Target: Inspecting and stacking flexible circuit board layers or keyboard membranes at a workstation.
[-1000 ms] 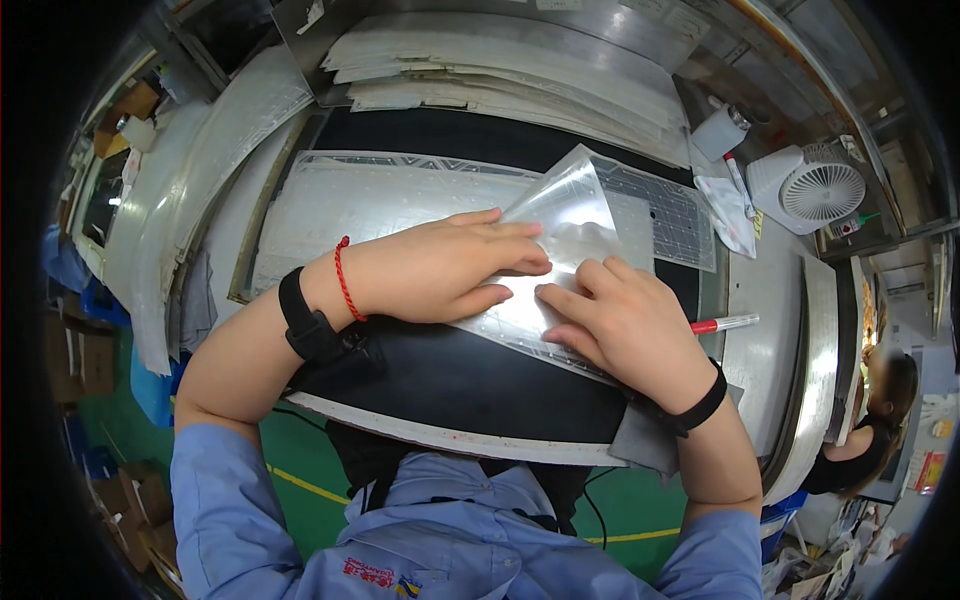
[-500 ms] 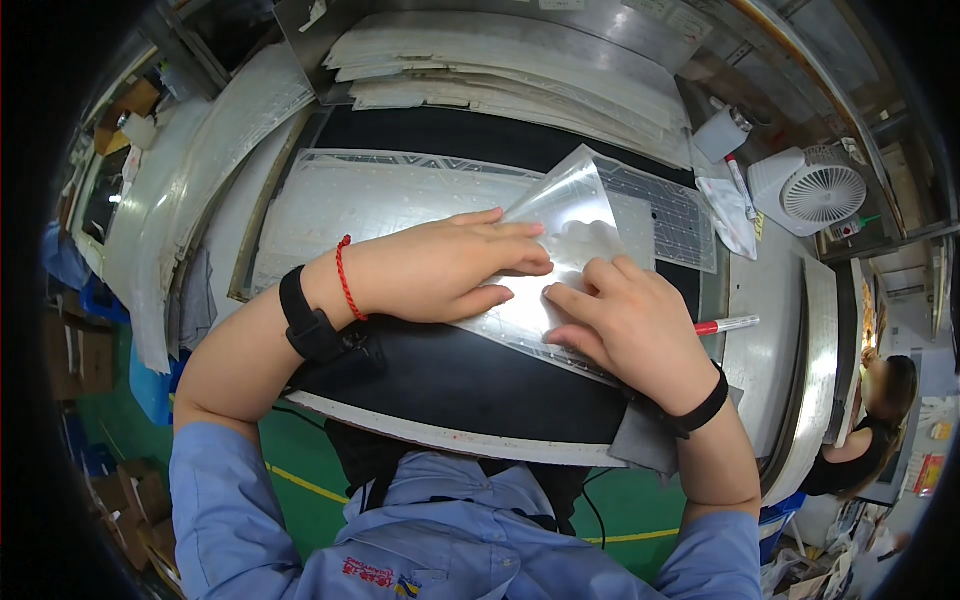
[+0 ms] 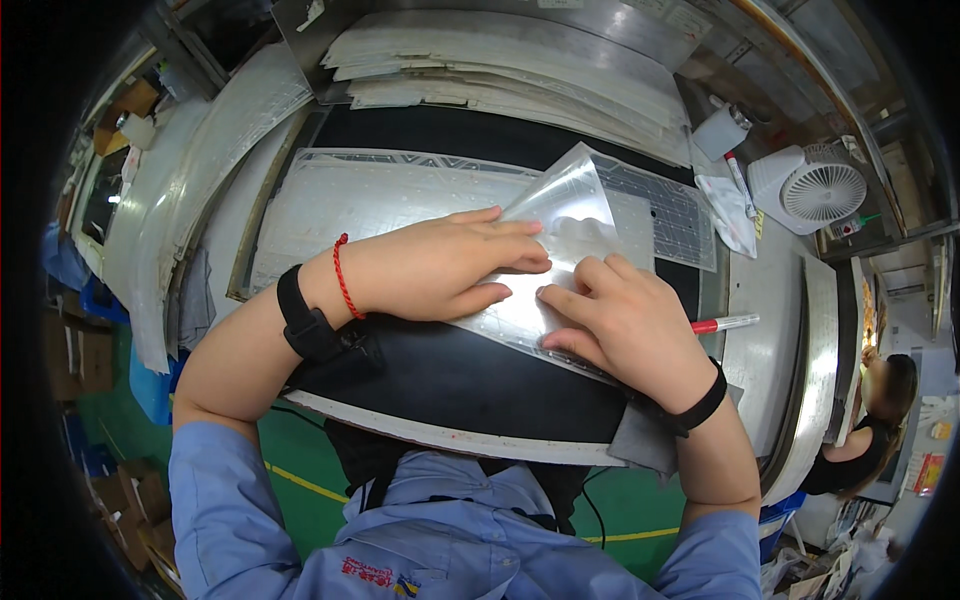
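Note:
A thin clear film (image 3: pixel 578 195) is folded up into a shiny pointed flap over a flat, pale panel with fine printed patterns (image 3: pixel 400 190). My left hand (image 3: pixel 470 262) lies spread on the panel beside the flap, fingers stretched to the right, palm down. Close by on the right, my right hand (image 3: pixel 628 312) rests on the shiny film with bent fingers. Its index finger and thumb are apart, their tips touching the surface near the panel's front edge. What lies under both palms is hidden.
A black mat (image 3: pixel 450 385) lies under the panel. Stacked pale sheets (image 3: pixel 500 75) stand at the back, more sheets (image 3: pixel 190 190) at the left. On the right are a red-and-white marker (image 3: pixel 728 324), a white fan (image 3: pixel 810 190) and a bottle (image 3: pixel 722 132). A person (image 3: pixel 880 430) is at far right.
My right hand has shifted very slightly left along the film. The left hand and the panel stay nearly in place.

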`<state>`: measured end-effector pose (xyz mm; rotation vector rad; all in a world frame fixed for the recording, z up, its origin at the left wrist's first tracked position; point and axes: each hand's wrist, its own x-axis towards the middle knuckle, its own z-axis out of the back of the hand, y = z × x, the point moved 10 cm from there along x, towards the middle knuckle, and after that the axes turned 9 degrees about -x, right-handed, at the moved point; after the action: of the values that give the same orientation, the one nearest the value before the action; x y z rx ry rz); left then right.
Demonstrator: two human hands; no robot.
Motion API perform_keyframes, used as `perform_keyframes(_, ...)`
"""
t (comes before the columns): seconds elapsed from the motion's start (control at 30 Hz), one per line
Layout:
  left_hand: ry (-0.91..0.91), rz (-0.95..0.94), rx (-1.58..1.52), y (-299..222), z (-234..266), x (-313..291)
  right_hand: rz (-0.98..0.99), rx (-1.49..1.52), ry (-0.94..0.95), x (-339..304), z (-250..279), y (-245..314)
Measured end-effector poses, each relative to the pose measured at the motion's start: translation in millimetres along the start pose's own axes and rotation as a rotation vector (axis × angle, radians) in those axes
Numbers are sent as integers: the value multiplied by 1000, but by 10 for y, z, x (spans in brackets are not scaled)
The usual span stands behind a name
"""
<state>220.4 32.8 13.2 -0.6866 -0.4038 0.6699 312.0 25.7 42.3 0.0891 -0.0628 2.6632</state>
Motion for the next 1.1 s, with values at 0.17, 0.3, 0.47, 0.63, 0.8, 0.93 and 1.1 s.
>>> perform_keyframes(0.17, 7, -2, 13, -9, -6, 17, -26, 21, -10, -13, 0, -8)
perform_keyframes(0.3, 5, 11, -7, 8, -3, 3, -10, 22, -12, -12, 3, -2)
perform_keyframes(0.47, 2, -1, 17, 1, -11, 7, -4, 35, -18, -9, -2, -11)
perform_keyframes(0.63, 9, 11, -8, -5, -3, 17, -36, 33, -36, -10, -12, -53)
perform_keyframes(0.8, 5, 22, -5, 2, 0, 12, 3, 44, -25, -20, -23, -69)
perform_keyframes(0.93, -4, 6, -7, 13, 1, 9, -51, 76, -65, -13, -2, -111)
perform_keyframes(1.1, -9, 24, -23, 3, 16, 14, -19, 69, -26, -23, -21, -56)
